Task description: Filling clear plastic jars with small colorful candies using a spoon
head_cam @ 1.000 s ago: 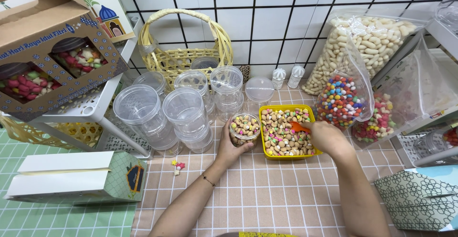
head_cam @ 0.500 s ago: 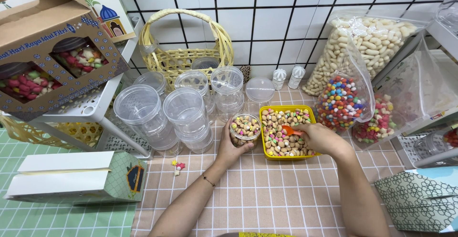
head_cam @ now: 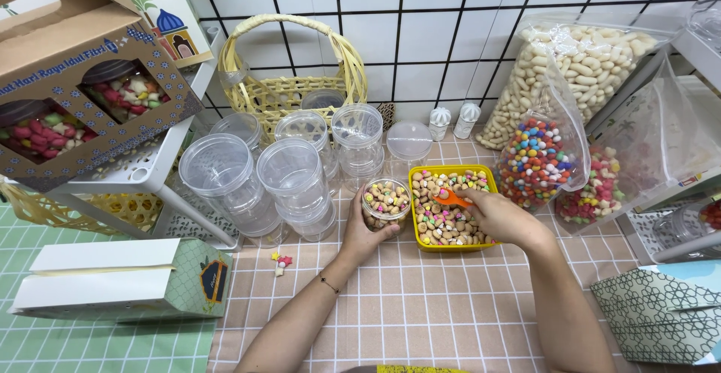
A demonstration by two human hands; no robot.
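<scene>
My left hand (head_cam: 366,232) wraps around a small clear jar (head_cam: 385,200) filled near the brim with little iced biscuits. The jar stands on the tablecloth just left of a yellow tray (head_cam: 449,246) full of the same biscuits. My right hand (head_cam: 499,215) hovers over the tray and grips an orange scoop (head_cam: 451,199), whose tip dips into the biscuits near the tray's left side, close to the jar.
Several empty clear jars (head_cam: 293,181) and a loose lid (head_cam: 409,141) stand behind the jar, before a woven basket (head_cam: 289,80). Bags of peanuts (head_cam: 578,65) and coloured candies (head_cam: 537,164) lean at right. Boxes (head_cam: 113,279) lie left; loose biscuits (head_cam: 282,262) are on the cloth.
My right hand has carried the orange scoop leftwards across the tray, toward the jar. My left hand and the jar have stayed put.
</scene>
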